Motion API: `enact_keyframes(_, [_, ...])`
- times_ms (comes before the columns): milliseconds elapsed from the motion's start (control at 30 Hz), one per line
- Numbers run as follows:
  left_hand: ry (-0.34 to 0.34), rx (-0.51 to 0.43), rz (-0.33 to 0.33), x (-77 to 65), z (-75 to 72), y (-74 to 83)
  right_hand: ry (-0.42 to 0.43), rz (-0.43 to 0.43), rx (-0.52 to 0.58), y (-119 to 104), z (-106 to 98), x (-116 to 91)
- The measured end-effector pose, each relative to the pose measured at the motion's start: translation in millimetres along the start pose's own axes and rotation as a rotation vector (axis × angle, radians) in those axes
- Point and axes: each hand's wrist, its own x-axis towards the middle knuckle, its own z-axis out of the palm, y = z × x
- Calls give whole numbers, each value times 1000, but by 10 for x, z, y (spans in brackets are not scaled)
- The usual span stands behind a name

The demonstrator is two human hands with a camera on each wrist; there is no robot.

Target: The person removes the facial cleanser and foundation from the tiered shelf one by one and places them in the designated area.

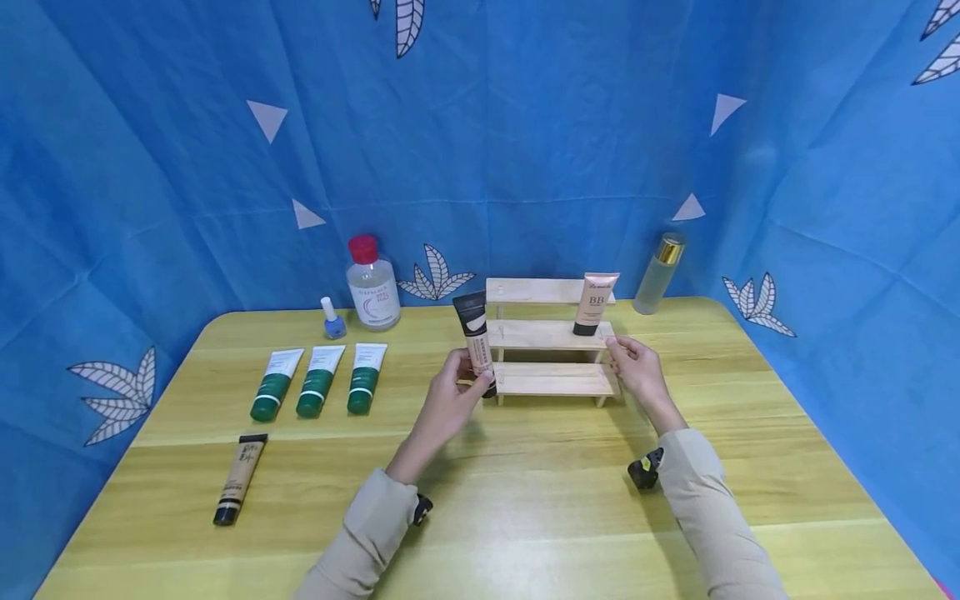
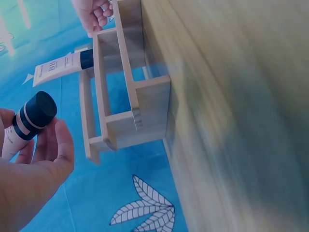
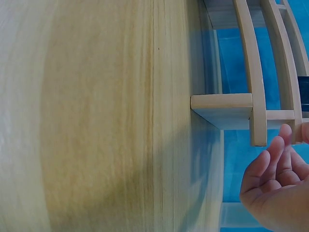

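Note:
My left hand (image 1: 450,392) grips a beige cosmetic tube (image 1: 477,337) with a black end and black cap, held at the left end of a three-step wooden display shelf (image 1: 551,335). In the left wrist view the tube's black cap (image 2: 39,107) points toward the shelf, with fingers curled round the tube below it. My right hand (image 1: 637,367) pinches the right end of the shelf's middle step between thumb and forefinger, its other fingers bent loosely in the right wrist view. On that step, near this hand, a pink BB cream tube (image 1: 594,302) stands on its black cap.
Three green-and-white tubes (image 1: 320,379) lie in a row at the left, with another beige tube (image 1: 242,477) in front. Behind them stand a small blue nail polish bottle (image 1: 333,323) and a red-capped clear bottle (image 1: 375,292). A gold-capped frosted bottle (image 1: 657,279) stands right of the shelf.

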Motion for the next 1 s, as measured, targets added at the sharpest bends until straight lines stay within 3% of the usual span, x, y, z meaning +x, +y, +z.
enact_keyframes(400, [38,-13,-42,-346,-230,-85,12,0,17,13,-13,-2])
enact_keyframes(700, [65,15,-122,-591,-434,-201,6,0,16,-7,-19,13])
enact_keyframes(1000, [73,121,-213,-894,-768,-241,-2,12,10,-4,-2,11])
